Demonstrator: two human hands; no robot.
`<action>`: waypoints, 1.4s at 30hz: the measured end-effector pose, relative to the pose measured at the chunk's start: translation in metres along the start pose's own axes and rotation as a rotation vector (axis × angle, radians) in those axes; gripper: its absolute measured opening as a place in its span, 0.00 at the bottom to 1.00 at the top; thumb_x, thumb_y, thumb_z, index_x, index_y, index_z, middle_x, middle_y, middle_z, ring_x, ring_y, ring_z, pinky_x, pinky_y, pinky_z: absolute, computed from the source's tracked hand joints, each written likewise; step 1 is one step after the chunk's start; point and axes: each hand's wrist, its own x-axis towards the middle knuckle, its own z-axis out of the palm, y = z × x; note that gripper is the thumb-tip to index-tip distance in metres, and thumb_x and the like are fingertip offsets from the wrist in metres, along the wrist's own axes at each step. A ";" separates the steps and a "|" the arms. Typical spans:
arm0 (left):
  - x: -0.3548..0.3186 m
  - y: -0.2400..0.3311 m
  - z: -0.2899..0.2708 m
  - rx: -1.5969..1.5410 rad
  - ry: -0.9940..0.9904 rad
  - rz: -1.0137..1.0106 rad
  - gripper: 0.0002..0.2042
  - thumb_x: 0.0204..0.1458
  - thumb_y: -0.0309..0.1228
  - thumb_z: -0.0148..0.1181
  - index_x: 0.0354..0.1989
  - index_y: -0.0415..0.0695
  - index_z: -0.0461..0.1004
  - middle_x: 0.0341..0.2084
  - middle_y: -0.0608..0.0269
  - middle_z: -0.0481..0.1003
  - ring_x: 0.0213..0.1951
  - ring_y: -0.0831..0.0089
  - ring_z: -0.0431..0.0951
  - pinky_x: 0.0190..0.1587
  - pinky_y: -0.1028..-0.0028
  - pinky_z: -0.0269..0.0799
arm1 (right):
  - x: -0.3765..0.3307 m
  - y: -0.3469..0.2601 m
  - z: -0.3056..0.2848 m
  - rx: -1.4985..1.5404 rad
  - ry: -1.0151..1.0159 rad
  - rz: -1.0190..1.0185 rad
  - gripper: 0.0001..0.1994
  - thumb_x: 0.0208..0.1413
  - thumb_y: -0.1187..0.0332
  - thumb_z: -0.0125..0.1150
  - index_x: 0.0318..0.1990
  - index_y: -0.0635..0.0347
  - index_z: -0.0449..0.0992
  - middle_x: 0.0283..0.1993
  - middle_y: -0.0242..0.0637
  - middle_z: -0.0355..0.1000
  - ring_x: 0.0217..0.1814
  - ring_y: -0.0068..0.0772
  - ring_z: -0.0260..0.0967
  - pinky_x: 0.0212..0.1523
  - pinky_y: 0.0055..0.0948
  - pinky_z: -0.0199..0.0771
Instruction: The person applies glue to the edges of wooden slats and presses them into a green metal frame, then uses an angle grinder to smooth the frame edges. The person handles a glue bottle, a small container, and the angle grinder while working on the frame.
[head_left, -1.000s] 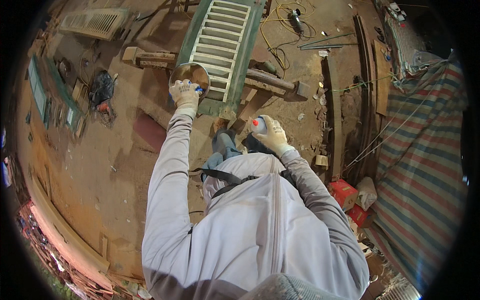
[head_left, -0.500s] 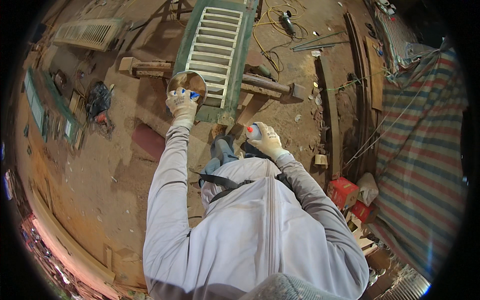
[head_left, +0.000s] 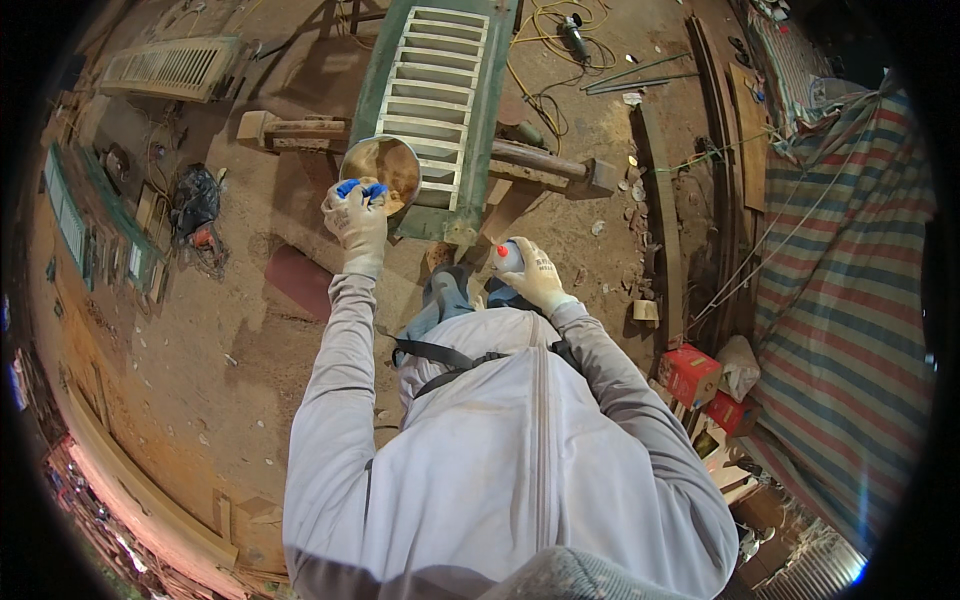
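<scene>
My left hand, in a pale work glove, has its fingers closed on a small blue object whose kind I cannot make out. It is at the near rim of a round metal bowl with brown inside. The bowl overlaps the left edge of a green louvred shutter panel; whether it rests there or is held, I cannot tell. In my right hand, also gloved, is a whitish squeeze bottle with a red tip pointing left, just off the panel's near end.
Wooden beams pass under the panel. An angle grinder with yellow cable lies at the far right. Long timbers, red boxes and a striped tarp are on the right. A dark bag and more shutters are left.
My left hand has drawn back from over the bowl to its near rim, uncovering more of the inside. My right hand keeps the bottle in nearly the same place.
</scene>
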 end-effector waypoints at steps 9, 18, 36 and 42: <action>-0.031 0.004 -0.047 -0.335 -0.055 -0.405 0.09 0.51 0.24 0.72 0.37 0.35 0.79 0.48 0.57 0.67 0.47 0.67 0.74 0.50 0.70 0.76 | 0.004 -0.010 0.002 -0.046 0.024 0.078 0.36 0.44 0.55 0.72 0.64 0.47 0.68 0.63 0.40 0.70 0.67 0.53 0.64 0.64 0.49 0.68; -0.067 -0.025 -0.054 -0.213 -0.092 -0.500 0.11 0.52 0.29 0.73 0.39 0.37 0.80 0.53 0.56 0.66 0.56 0.60 0.67 0.55 0.68 0.75 | 0.005 -0.011 0.006 -0.051 0.038 0.109 0.35 0.45 0.55 0.71 0.64 0.46 0.68 0.65 0.38 0.70 0.67 0.52 0.64 0.65 0.49 0.67; -0.082 -0.041 -0.036 -0.202 -0.003 -0.383 0.12 0.49 0.33 0.74 0.37 0.38 0.81 0.47 0.54 0.73 0.51 0.57 0.73 0.55 0.61 0.71 | 0.003 0.002 0.015 -0.133 0.153 -0.066 0.35 0.46 0.52 0.74 0.63 0.47 0.69 0.61 0.42 0.72 0.63 0.54 0.68 0.61 0.51 0.70; -0.094 -0.054 -0.033 -0.147 -0.030 -0.415 0.14 0.49 0.35 0.75 0.37 0.39 0.81 0.49 0.53 0.71 0.53 0.56 0.71 0.55 0.59 0.70 | 0.010 -0.021 0.011 -0.261 0.004 -0.022 0.35 0.48 0.48 0.73 0.63 0.49 0.69 0.58 0.43 0.72 0.63 0.52 0.69 0.60 0.50 0.70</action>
